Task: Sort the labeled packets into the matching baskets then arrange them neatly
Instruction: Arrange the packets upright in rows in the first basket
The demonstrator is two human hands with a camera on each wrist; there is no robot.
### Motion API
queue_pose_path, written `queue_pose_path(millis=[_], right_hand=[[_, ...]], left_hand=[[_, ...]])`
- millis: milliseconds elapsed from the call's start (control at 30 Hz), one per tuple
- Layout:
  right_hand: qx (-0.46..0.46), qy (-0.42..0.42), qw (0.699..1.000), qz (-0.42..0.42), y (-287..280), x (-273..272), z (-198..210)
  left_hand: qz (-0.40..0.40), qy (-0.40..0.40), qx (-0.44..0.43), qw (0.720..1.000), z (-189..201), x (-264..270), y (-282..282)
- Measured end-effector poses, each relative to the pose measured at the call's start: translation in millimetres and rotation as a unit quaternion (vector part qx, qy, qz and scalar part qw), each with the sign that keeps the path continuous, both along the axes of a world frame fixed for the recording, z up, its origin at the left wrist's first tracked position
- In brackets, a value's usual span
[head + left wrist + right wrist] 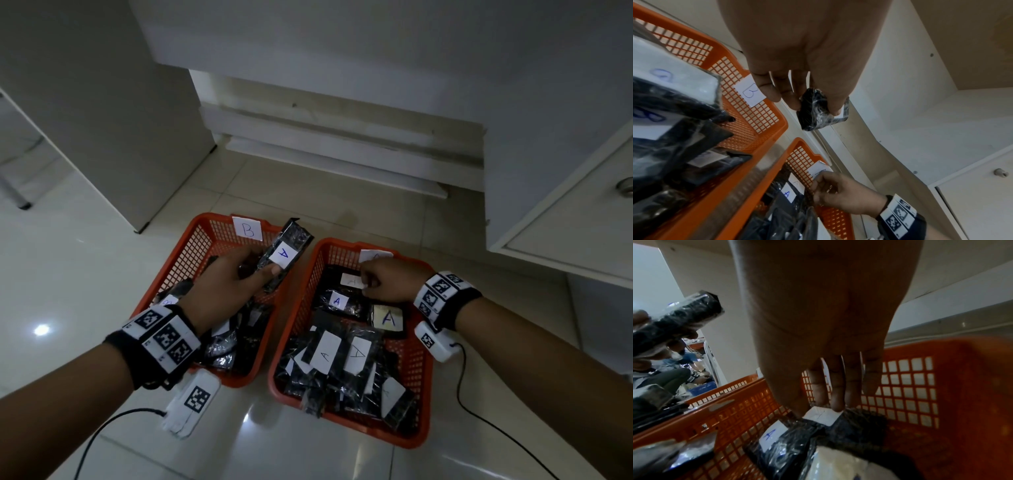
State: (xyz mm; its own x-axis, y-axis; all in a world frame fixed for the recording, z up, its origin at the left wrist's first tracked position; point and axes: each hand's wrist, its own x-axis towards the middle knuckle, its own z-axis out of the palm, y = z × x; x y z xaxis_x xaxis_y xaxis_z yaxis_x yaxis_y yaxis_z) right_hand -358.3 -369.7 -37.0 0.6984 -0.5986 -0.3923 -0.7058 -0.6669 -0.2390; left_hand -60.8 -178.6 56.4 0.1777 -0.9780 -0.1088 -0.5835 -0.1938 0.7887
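Note:
Two orange mesh baskets stand side by side on the tiled floor. The left basket [178, 260] carries a paper tag "B" [247, 229] and holds several black packets. Above it my left hand [260, 265] grips a black packet labelled "A" [284, 255], which also shows in the left wrist view [818, 113] and the right wrist view [680, 318]. The right basket [421, 394] is full of packets labelled "A"; its own tag is partly hidden by my hand. My right hand [368, 282] pinches one packet [838, 423] at its white label near the far wall.
White cabinets close in the far side: a tall panel [120, 120] on the left, a stepped base [325, 147] behind the baskets, and a door with a knob [625, 186] on the right. Black cables trail from both wrists across the floor. People sit far off [674, 378].

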Motion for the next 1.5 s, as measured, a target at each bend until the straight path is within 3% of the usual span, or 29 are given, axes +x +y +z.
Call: queue_pose_path(millis=[133,233,967,1133,1233,1300,1400,1500], right_hand=[[0.014,0.082,0.996,0.012,2.2,-22.5,-3.5],[0.023,0.098,0.995,0.021,8.4,-29.6,-12.7],[0.008,0.081,0.997,0.004,2.7,-23.0,-29.2],[-0.078,-0.01,0.997,-0.008,14.7,-21.1,-3.1],[0.044,-0.108,0.991,-0.062,34.7,-13.5,20.1],[0.147,-0.084,0.984,-0.061,52.1,-8.0,33.5],[0.206,0.002,0.978,-0.022,70.2,-4.7,33.4],[0.23,-0.064,0.97,-0.046,71.2,-8.9,24.7]], left_hand=[[-0.003,0.021,-0.009,1.0,2.3,-7.0,-1.6],[-0.003,0.025,-0.007,1.0,0.6,-9.7,-1.5],[-0.02,0.015,-0.007,1.0,-2.7,-8.5,2.1],[-0.02,0.04,-0.009,0.999,-3.3,-10.5,0.6],[-0.018,0.029,-0.01,0.999,-6.6,-8.4,0.1],[-0.02,0.021,-0.012,0.999,-8.4,-8.0,-0.5],[-0.021,0.023,-0.009,0.999,-12.5,-8.2,-2.1],[-0.02,0.021,0.0,1.0,-17.4,-10.5,-7.5]])
